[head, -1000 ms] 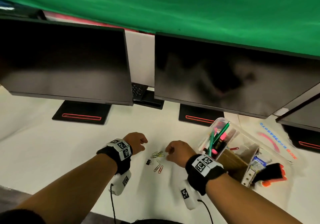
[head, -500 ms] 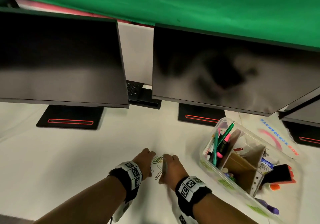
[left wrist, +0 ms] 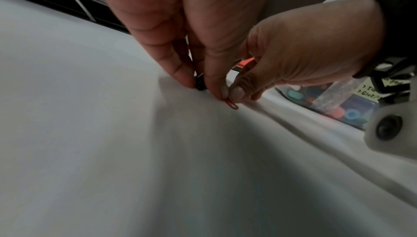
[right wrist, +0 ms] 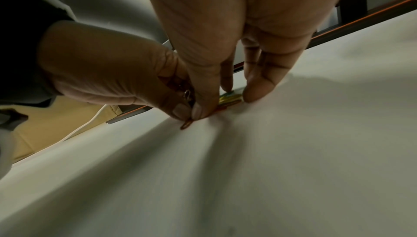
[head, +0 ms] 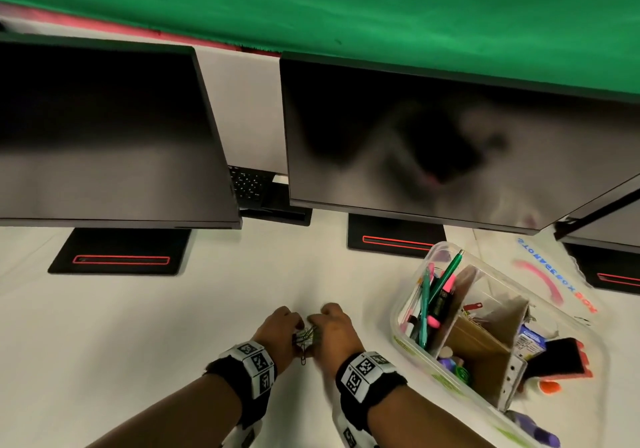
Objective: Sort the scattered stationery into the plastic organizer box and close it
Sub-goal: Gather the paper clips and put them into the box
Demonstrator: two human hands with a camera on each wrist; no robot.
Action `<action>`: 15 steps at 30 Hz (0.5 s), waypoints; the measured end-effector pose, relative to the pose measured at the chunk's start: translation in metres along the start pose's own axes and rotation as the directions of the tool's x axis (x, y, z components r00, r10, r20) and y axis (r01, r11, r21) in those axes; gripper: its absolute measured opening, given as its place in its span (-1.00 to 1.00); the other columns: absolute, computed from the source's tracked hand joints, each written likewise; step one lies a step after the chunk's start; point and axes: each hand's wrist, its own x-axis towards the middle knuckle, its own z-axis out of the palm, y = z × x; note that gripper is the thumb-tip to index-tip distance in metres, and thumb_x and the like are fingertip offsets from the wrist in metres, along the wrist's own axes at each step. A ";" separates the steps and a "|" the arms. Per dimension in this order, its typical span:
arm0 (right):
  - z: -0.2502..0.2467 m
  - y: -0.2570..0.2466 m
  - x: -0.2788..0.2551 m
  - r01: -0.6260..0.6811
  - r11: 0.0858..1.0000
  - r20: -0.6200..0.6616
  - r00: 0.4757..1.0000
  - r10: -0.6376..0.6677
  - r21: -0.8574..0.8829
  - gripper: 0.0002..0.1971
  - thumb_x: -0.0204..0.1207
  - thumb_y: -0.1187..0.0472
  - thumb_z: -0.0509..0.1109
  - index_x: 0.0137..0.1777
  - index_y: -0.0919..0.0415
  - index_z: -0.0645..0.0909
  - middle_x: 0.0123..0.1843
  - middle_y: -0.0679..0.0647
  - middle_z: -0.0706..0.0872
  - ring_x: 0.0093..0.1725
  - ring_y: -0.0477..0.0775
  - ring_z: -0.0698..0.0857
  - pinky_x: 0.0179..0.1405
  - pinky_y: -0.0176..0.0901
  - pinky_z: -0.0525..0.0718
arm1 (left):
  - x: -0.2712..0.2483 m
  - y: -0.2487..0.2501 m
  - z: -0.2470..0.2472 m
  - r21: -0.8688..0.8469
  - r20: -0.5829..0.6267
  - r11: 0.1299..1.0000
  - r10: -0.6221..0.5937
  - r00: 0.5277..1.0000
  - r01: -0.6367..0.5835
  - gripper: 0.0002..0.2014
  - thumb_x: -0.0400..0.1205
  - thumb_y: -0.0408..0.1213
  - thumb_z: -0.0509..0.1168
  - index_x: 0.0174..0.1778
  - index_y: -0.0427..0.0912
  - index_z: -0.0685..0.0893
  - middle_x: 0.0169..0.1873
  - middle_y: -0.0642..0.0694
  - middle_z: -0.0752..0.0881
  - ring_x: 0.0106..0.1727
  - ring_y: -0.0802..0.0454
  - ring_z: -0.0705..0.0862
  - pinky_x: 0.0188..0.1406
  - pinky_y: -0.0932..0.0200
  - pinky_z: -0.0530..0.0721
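Head view: both hands, left hand (head: pixel 277 330) and right hand (head: pixel 332 330), pinched the paper clips (head: pixel 304 335) together left of the open organizer box (head: pixel 401 312). Left wrist: fingertips (left wrist: pixel 237 92) nipped a red clip (left wrist: pixel 231 104). Right wrist: coloured clips (right wrist: pixel 229 99) lay trapped. Next, seemingly, lifting them into the box.

Dim wrist views, blurred edges (wide-angle warp).
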 end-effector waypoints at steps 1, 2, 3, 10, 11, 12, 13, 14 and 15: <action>0.000 0.002 0.001 0.017 1.000 -0.002 1.000 -0.017 -0.009 -0.72 0.44 0.29 0.37 0.14 0.22 0.70 0.22 0.15 0.51 0.17 0.18 0.61 0.14 -0.21 0.61 | 0.001 0.001 0.001 -0.010 -0.002 1.000 0.003 1.000 -0.003 -0.55 0.47 -0.09 0.45 0.25 -0.12 0.59 0.03 0.01 0.45 0.18 -0.04 0.61 0.16 0.27 0.51; 0.000 0.003 0.001 0.026 1.000 -0.005 1.000 -0.026 -0.016 -0.75 0.45 0.29 0.35 0.11 0.23 0.72 0.12 0.12 0.53 0.09 0.16 0.63 0.08 -0.21 0.60 | 0.001 0.001 0.001 -0.017 -0.003 1.000 0.007 1.000 -0.007 -0.58 0.48 -0.10 0.44 0.24 -0.12 0.61 -0.01 0.04 0.41 0.18 -0.04 0.61 0.17 0.27 0.51; 0.000 0.005 0.001 0.034 0.999 -0.008 0.999 -0.034 -0.017 -0.76 0.46 0.28 0.34 0.09 0.24 0.72 0.05 0.09 0.53 0.03 0.12 0.62 0.05 -0.21 0.59 | 0.001 0.001 0.002 -0.017 -0.002 1.000 0.012 1.000 -0.012 -0.61 0.49 -0.12 0.43 0.22 -0.12 0.62 -0.02 0.06 0.38 0.19 -0.04 0.61 0.18 0.27 0.51; 0.002 0.011 0.004 0.057 0.997 0.021 0.998 -0.056 -0.042 -0.84 0.45 0.28 0.36 -0.02 0.25 0.71 -0.13 -0.01 0.43 -0.12 -0.03 0.45 -0.08 -0.27 0.47 | 0.004 0.004 0.004 -0.015 -0.007 1.000 0.013 1.000 -0.013 -0.77 0.54 -0.23 0.34 0.09 -0.16 0.67 -0.09 0.04 0.41 0.14 -0.05 0.62 0.14 0.24 0.55; 0.003 0.012 0.003 0.059 0.997 0.022 0.998 -0.058 -0.056 -0.86 0.46 0.28 0.34 -0.05 0.26 0.69 -0.13 -0.01 0.42 -0.12 -0.02 0.45 -0.07 -0.22 0.50 | 0.004 0.004 0.004 -0.021 -0.012 1.000 0.003 1.000 -0.003 -0.78 0.54 -0.24 0.33 0.09 -0.17 0.67 -0.07 0.03 0.41 0.11 -0.04 0.62 0.13 0.24 0.55; 0.003 0.014 0.002 0.064 0.995 0.020 0.998 -0.063 -0.071 -0.87 0.47 0.27 0.32 -0.06 0.26 0.67 -0.12 0.00 0.41 -0.12 0.00 0.45 -0.07 -0.19 0.53 | 0.004 0.005 0.004 -0.028 -0.018 1.000 -0.010 1.000 0.010 -0.77 0.55 -0.25 0.33 0.10 -0.17 0.67 -0.06 0.02 0.42 0.07 -0.04 0.62 0.11 0.24 0.55; 0.004 0.015 0.001 0.074 0.993 0.020 0.997 -0.072 -0.092 -0.87 0.49 0.27 0.30 -0.07 0.28 0.65 -0.11 0.01 0.39 -0.12 0.01 0.45 -0.08 -0.18 0.54 | 0.004 0.005 0.004 -0.033 -0.022 0.999 -0.021 1.000 0.020 -0.76 0.55 -0.25 0.33 0.12 -0.16 0.66 -0.05 0.01 0.43 0.06 -0.03 0.62 0.11 0.24 0.54; 0.004 0.017 0.000 0.091 0.989 0.024 0.996 -0.089 -0.115 -0.86 0.51 0.26 0.28 -0.05 0.29 0.63 -0.09 0.03 0.40 -0.10 0.03 0.46 -0.09 -0.18 0.52 | 0.003 0.005 0.004 -0.037 -0.022 0.999 -0.029 0.999 0.028 -0.74 0.55 -0.25 0.33 0.15 -0.16 0.65 -0.03 0.00 0.45 0.09 -0.04 0.62 0.13 0.23 0.54; 0.004 0.018 -0.002 0.106 0.984 0.033 0.994 -0.103 -0.145 -0.84 0.54 0.25 0.26 -0.01 0.30 0.62 -0.04 0.08 0.44 -0.06 0.06 0.50 -0.11 -0.18 0.48 | 0.002 0.005 0.005 -0.037 -0.019 0.999 -0.031 0.999 0.031 -0.73 0.55 -0.26 0.33 0.18 -0.15 0.64 -0.02 0.00 0.46 0.13 -0.06 0.63 0.14 0.23 0.53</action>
